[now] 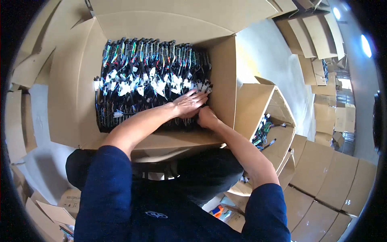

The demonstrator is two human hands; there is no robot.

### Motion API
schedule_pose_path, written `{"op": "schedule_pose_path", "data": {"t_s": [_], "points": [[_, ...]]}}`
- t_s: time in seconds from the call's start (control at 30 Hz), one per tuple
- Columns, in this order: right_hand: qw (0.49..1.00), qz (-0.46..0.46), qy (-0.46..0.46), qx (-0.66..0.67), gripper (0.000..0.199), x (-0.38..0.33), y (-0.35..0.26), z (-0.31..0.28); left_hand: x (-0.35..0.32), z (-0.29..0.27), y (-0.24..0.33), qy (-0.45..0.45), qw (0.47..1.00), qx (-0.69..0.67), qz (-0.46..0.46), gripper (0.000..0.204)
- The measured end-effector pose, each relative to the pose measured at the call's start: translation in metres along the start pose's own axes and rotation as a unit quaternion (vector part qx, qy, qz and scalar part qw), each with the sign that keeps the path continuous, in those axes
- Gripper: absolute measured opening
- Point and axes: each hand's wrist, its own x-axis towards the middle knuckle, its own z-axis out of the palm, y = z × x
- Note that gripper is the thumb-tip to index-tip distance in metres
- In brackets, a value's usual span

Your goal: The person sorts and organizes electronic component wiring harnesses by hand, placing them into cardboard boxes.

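Observation:
A large open cardboard box (223,76) stands in front of me, packed with rows of black wire harnesses (137,52) with coloured wires and white plastic connectors (125,87). Toward the right end of the rows, my left hand (189,104) lies over the harnesses, fingers stretched out beside several white connectors. Close by it, near the box's right wall, my right hand (207,117) reaches down with its fingers curled. Whatever the right fingers grip is hidden among the dark cables.
To the right, a smaller open carton (250,109) holds loose harnesses (263,131). Closed cartons (322,169) are stacked at the lower right, with more open boxes (318,36) behind. An orange and blue tool (217,211) lies low beside my leg. Cardboard flaps (48,209) rise at the lower left.

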Motion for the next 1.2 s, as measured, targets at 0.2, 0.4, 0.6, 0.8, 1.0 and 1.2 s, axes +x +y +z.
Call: {"op": "schedule_pose_path", "data": {"t_s": [0.2, 0.4, 0.6, 0.8, 1.0, 1.2], "points": [[0.998, 0.043, 0.04, -0.029, 0.033, 0.019, 0.007, 0.039, 0.003, -0.018, 0.007, -0.079, 0.996, 0.041, 0.014, 0.067], [0.985, 0.033, 0.073, 0.15, 0.03, -0.003, 0.019, 0.009, 0.018, -0.024, 0.023, -0.108, 0.994, 0.009, -0.009, 0.061], [0.911, 0.013, 0.276, 0.306, 0.033, -0.099, -0.04, -0.116, 0.025, -0.11, 0.057, -0.28, 0.906, -0.283, -0.141, 0.062], [0.713, 0.034, 0.603, 0.356, 0.028, -0.227, 0.001, -0.067, -0.007, -0.07, 0.033, -0.156, 0.985, 0.004, -0.073, 0.06], [0.671, 0.542, 0.314, 0.397, 0.054, -0.282, 0.236, 0.237, -0.029, -0.195, 0.137, -0.006, 0.937, -0.24, -0.254, 0.039], [0.467, 0.452, 0.529, 0.546, 0.043, -0.275, 0.313, 0.336, -0.054, -0.157, 0.172, -0.017, 0.945, -0.131, -0.3, 0.03]]}}
